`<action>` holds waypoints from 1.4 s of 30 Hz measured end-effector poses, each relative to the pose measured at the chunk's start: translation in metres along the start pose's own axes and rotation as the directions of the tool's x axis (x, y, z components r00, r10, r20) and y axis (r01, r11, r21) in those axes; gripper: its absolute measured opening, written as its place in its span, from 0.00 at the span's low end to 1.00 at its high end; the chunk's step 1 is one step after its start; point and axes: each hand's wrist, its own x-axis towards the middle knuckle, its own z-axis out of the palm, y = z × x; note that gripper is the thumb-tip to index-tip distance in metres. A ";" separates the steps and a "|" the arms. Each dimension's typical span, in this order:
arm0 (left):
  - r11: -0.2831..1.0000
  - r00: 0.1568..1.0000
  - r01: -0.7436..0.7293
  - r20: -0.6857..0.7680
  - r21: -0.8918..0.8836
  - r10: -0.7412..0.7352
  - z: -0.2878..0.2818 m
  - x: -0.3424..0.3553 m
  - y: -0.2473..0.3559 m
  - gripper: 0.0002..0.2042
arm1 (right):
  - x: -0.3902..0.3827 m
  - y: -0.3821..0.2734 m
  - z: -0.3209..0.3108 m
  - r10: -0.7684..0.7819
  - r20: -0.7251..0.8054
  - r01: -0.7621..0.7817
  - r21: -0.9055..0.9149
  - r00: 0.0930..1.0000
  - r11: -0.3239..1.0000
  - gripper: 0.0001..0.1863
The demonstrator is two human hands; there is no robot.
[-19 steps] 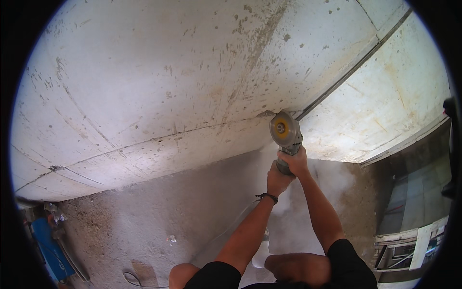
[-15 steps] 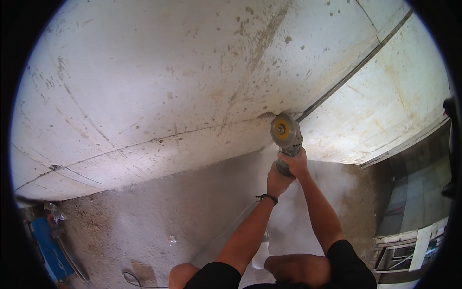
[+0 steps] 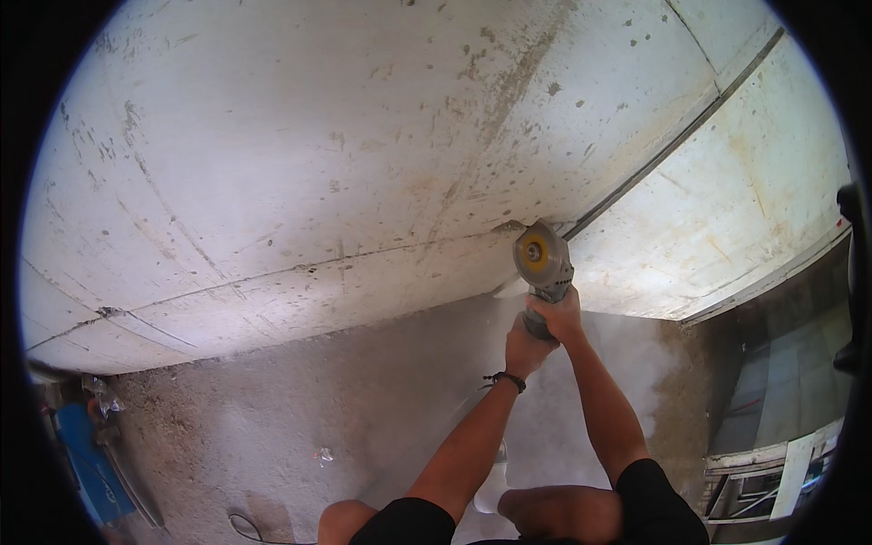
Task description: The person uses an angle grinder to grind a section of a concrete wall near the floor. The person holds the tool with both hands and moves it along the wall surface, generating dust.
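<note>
I grip a grey angle grinder (image 3: 550, 274) in both hands, its round disc (image 3: 538, 254) with a yellow centre held against the lower part of a pale concrete wall (image 3: 363, 154), where a groove meets the corner. My right hand (image 3: 559, 316) is wrapped round the grinder's body near the head. My left hand (image 3: 525, 352), below it and wearing a dark wrist band, is closed round the rear of the body. Whitish dust hangs around my arms and below the disc. The disc's edge at the wall is partly hidden.
A second pale panel (image 3: 708, 200) meets the wall at the right along a dark seam. At the lower left a blue machine (image 3: 95, 463) and a cord (image 3: 245, 527) lie on the dusty floor (image 3: 236, 427). Boards and metal structures (image 3: 790, 481) stand at the lower right.
The grinder and my hands sit slightly lower and further right in the picture. The wall has shifted similarly, so my view has moved a little. The grip is unchanged.
</note>
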 end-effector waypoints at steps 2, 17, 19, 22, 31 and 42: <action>1.000 1.000 0.000 0.006 -0.008 0.000 0.000 0.001 -0.002 0.33 | 0.000 -0.001 0.000 -0.014 0.015 0.014 0.025 1.000 1.000 0.27; 0.999 0.999 -0.049 -0.014 0.001 0.049 0.002 0.006 -0.012 0.30 | 0.001 -0.003 0.003 -0.032 0.030 0.031 0.029 0.999 0.999 0.21; 0.998 0.998 -0.057 -0.036 0.020 0.058 0.003 0.008 -0.014 0.30 | -0.001 -0.007 0.004 -0.020 0.026 0.019 0.034 0.999 0.999 0.21; 0.991 0.990 -0.125 -0.065 0.041 0.127 0.004 0.008 -0.016 0.30 | -0.001 -0.008 0.005 -0.013 0.009 0.013 0.017 1.000 1.000 0.21; 1.000 0.999 0.008 0.032 0.000 -0.008 -0.003 0.004 -0.001 0.31 | 0.000 -0.004 0.004 -0.018 0.004 0.018 0.038 1.000 0.999 0.23; 0.999 0.999 0.026 0.048 -0.038 -0.025 -0.001 0.003 -0.011 0.31 | -0.002 0.003 0.005 -0.002 -0.001 0.002 -0.010 1.000 1.000 0.25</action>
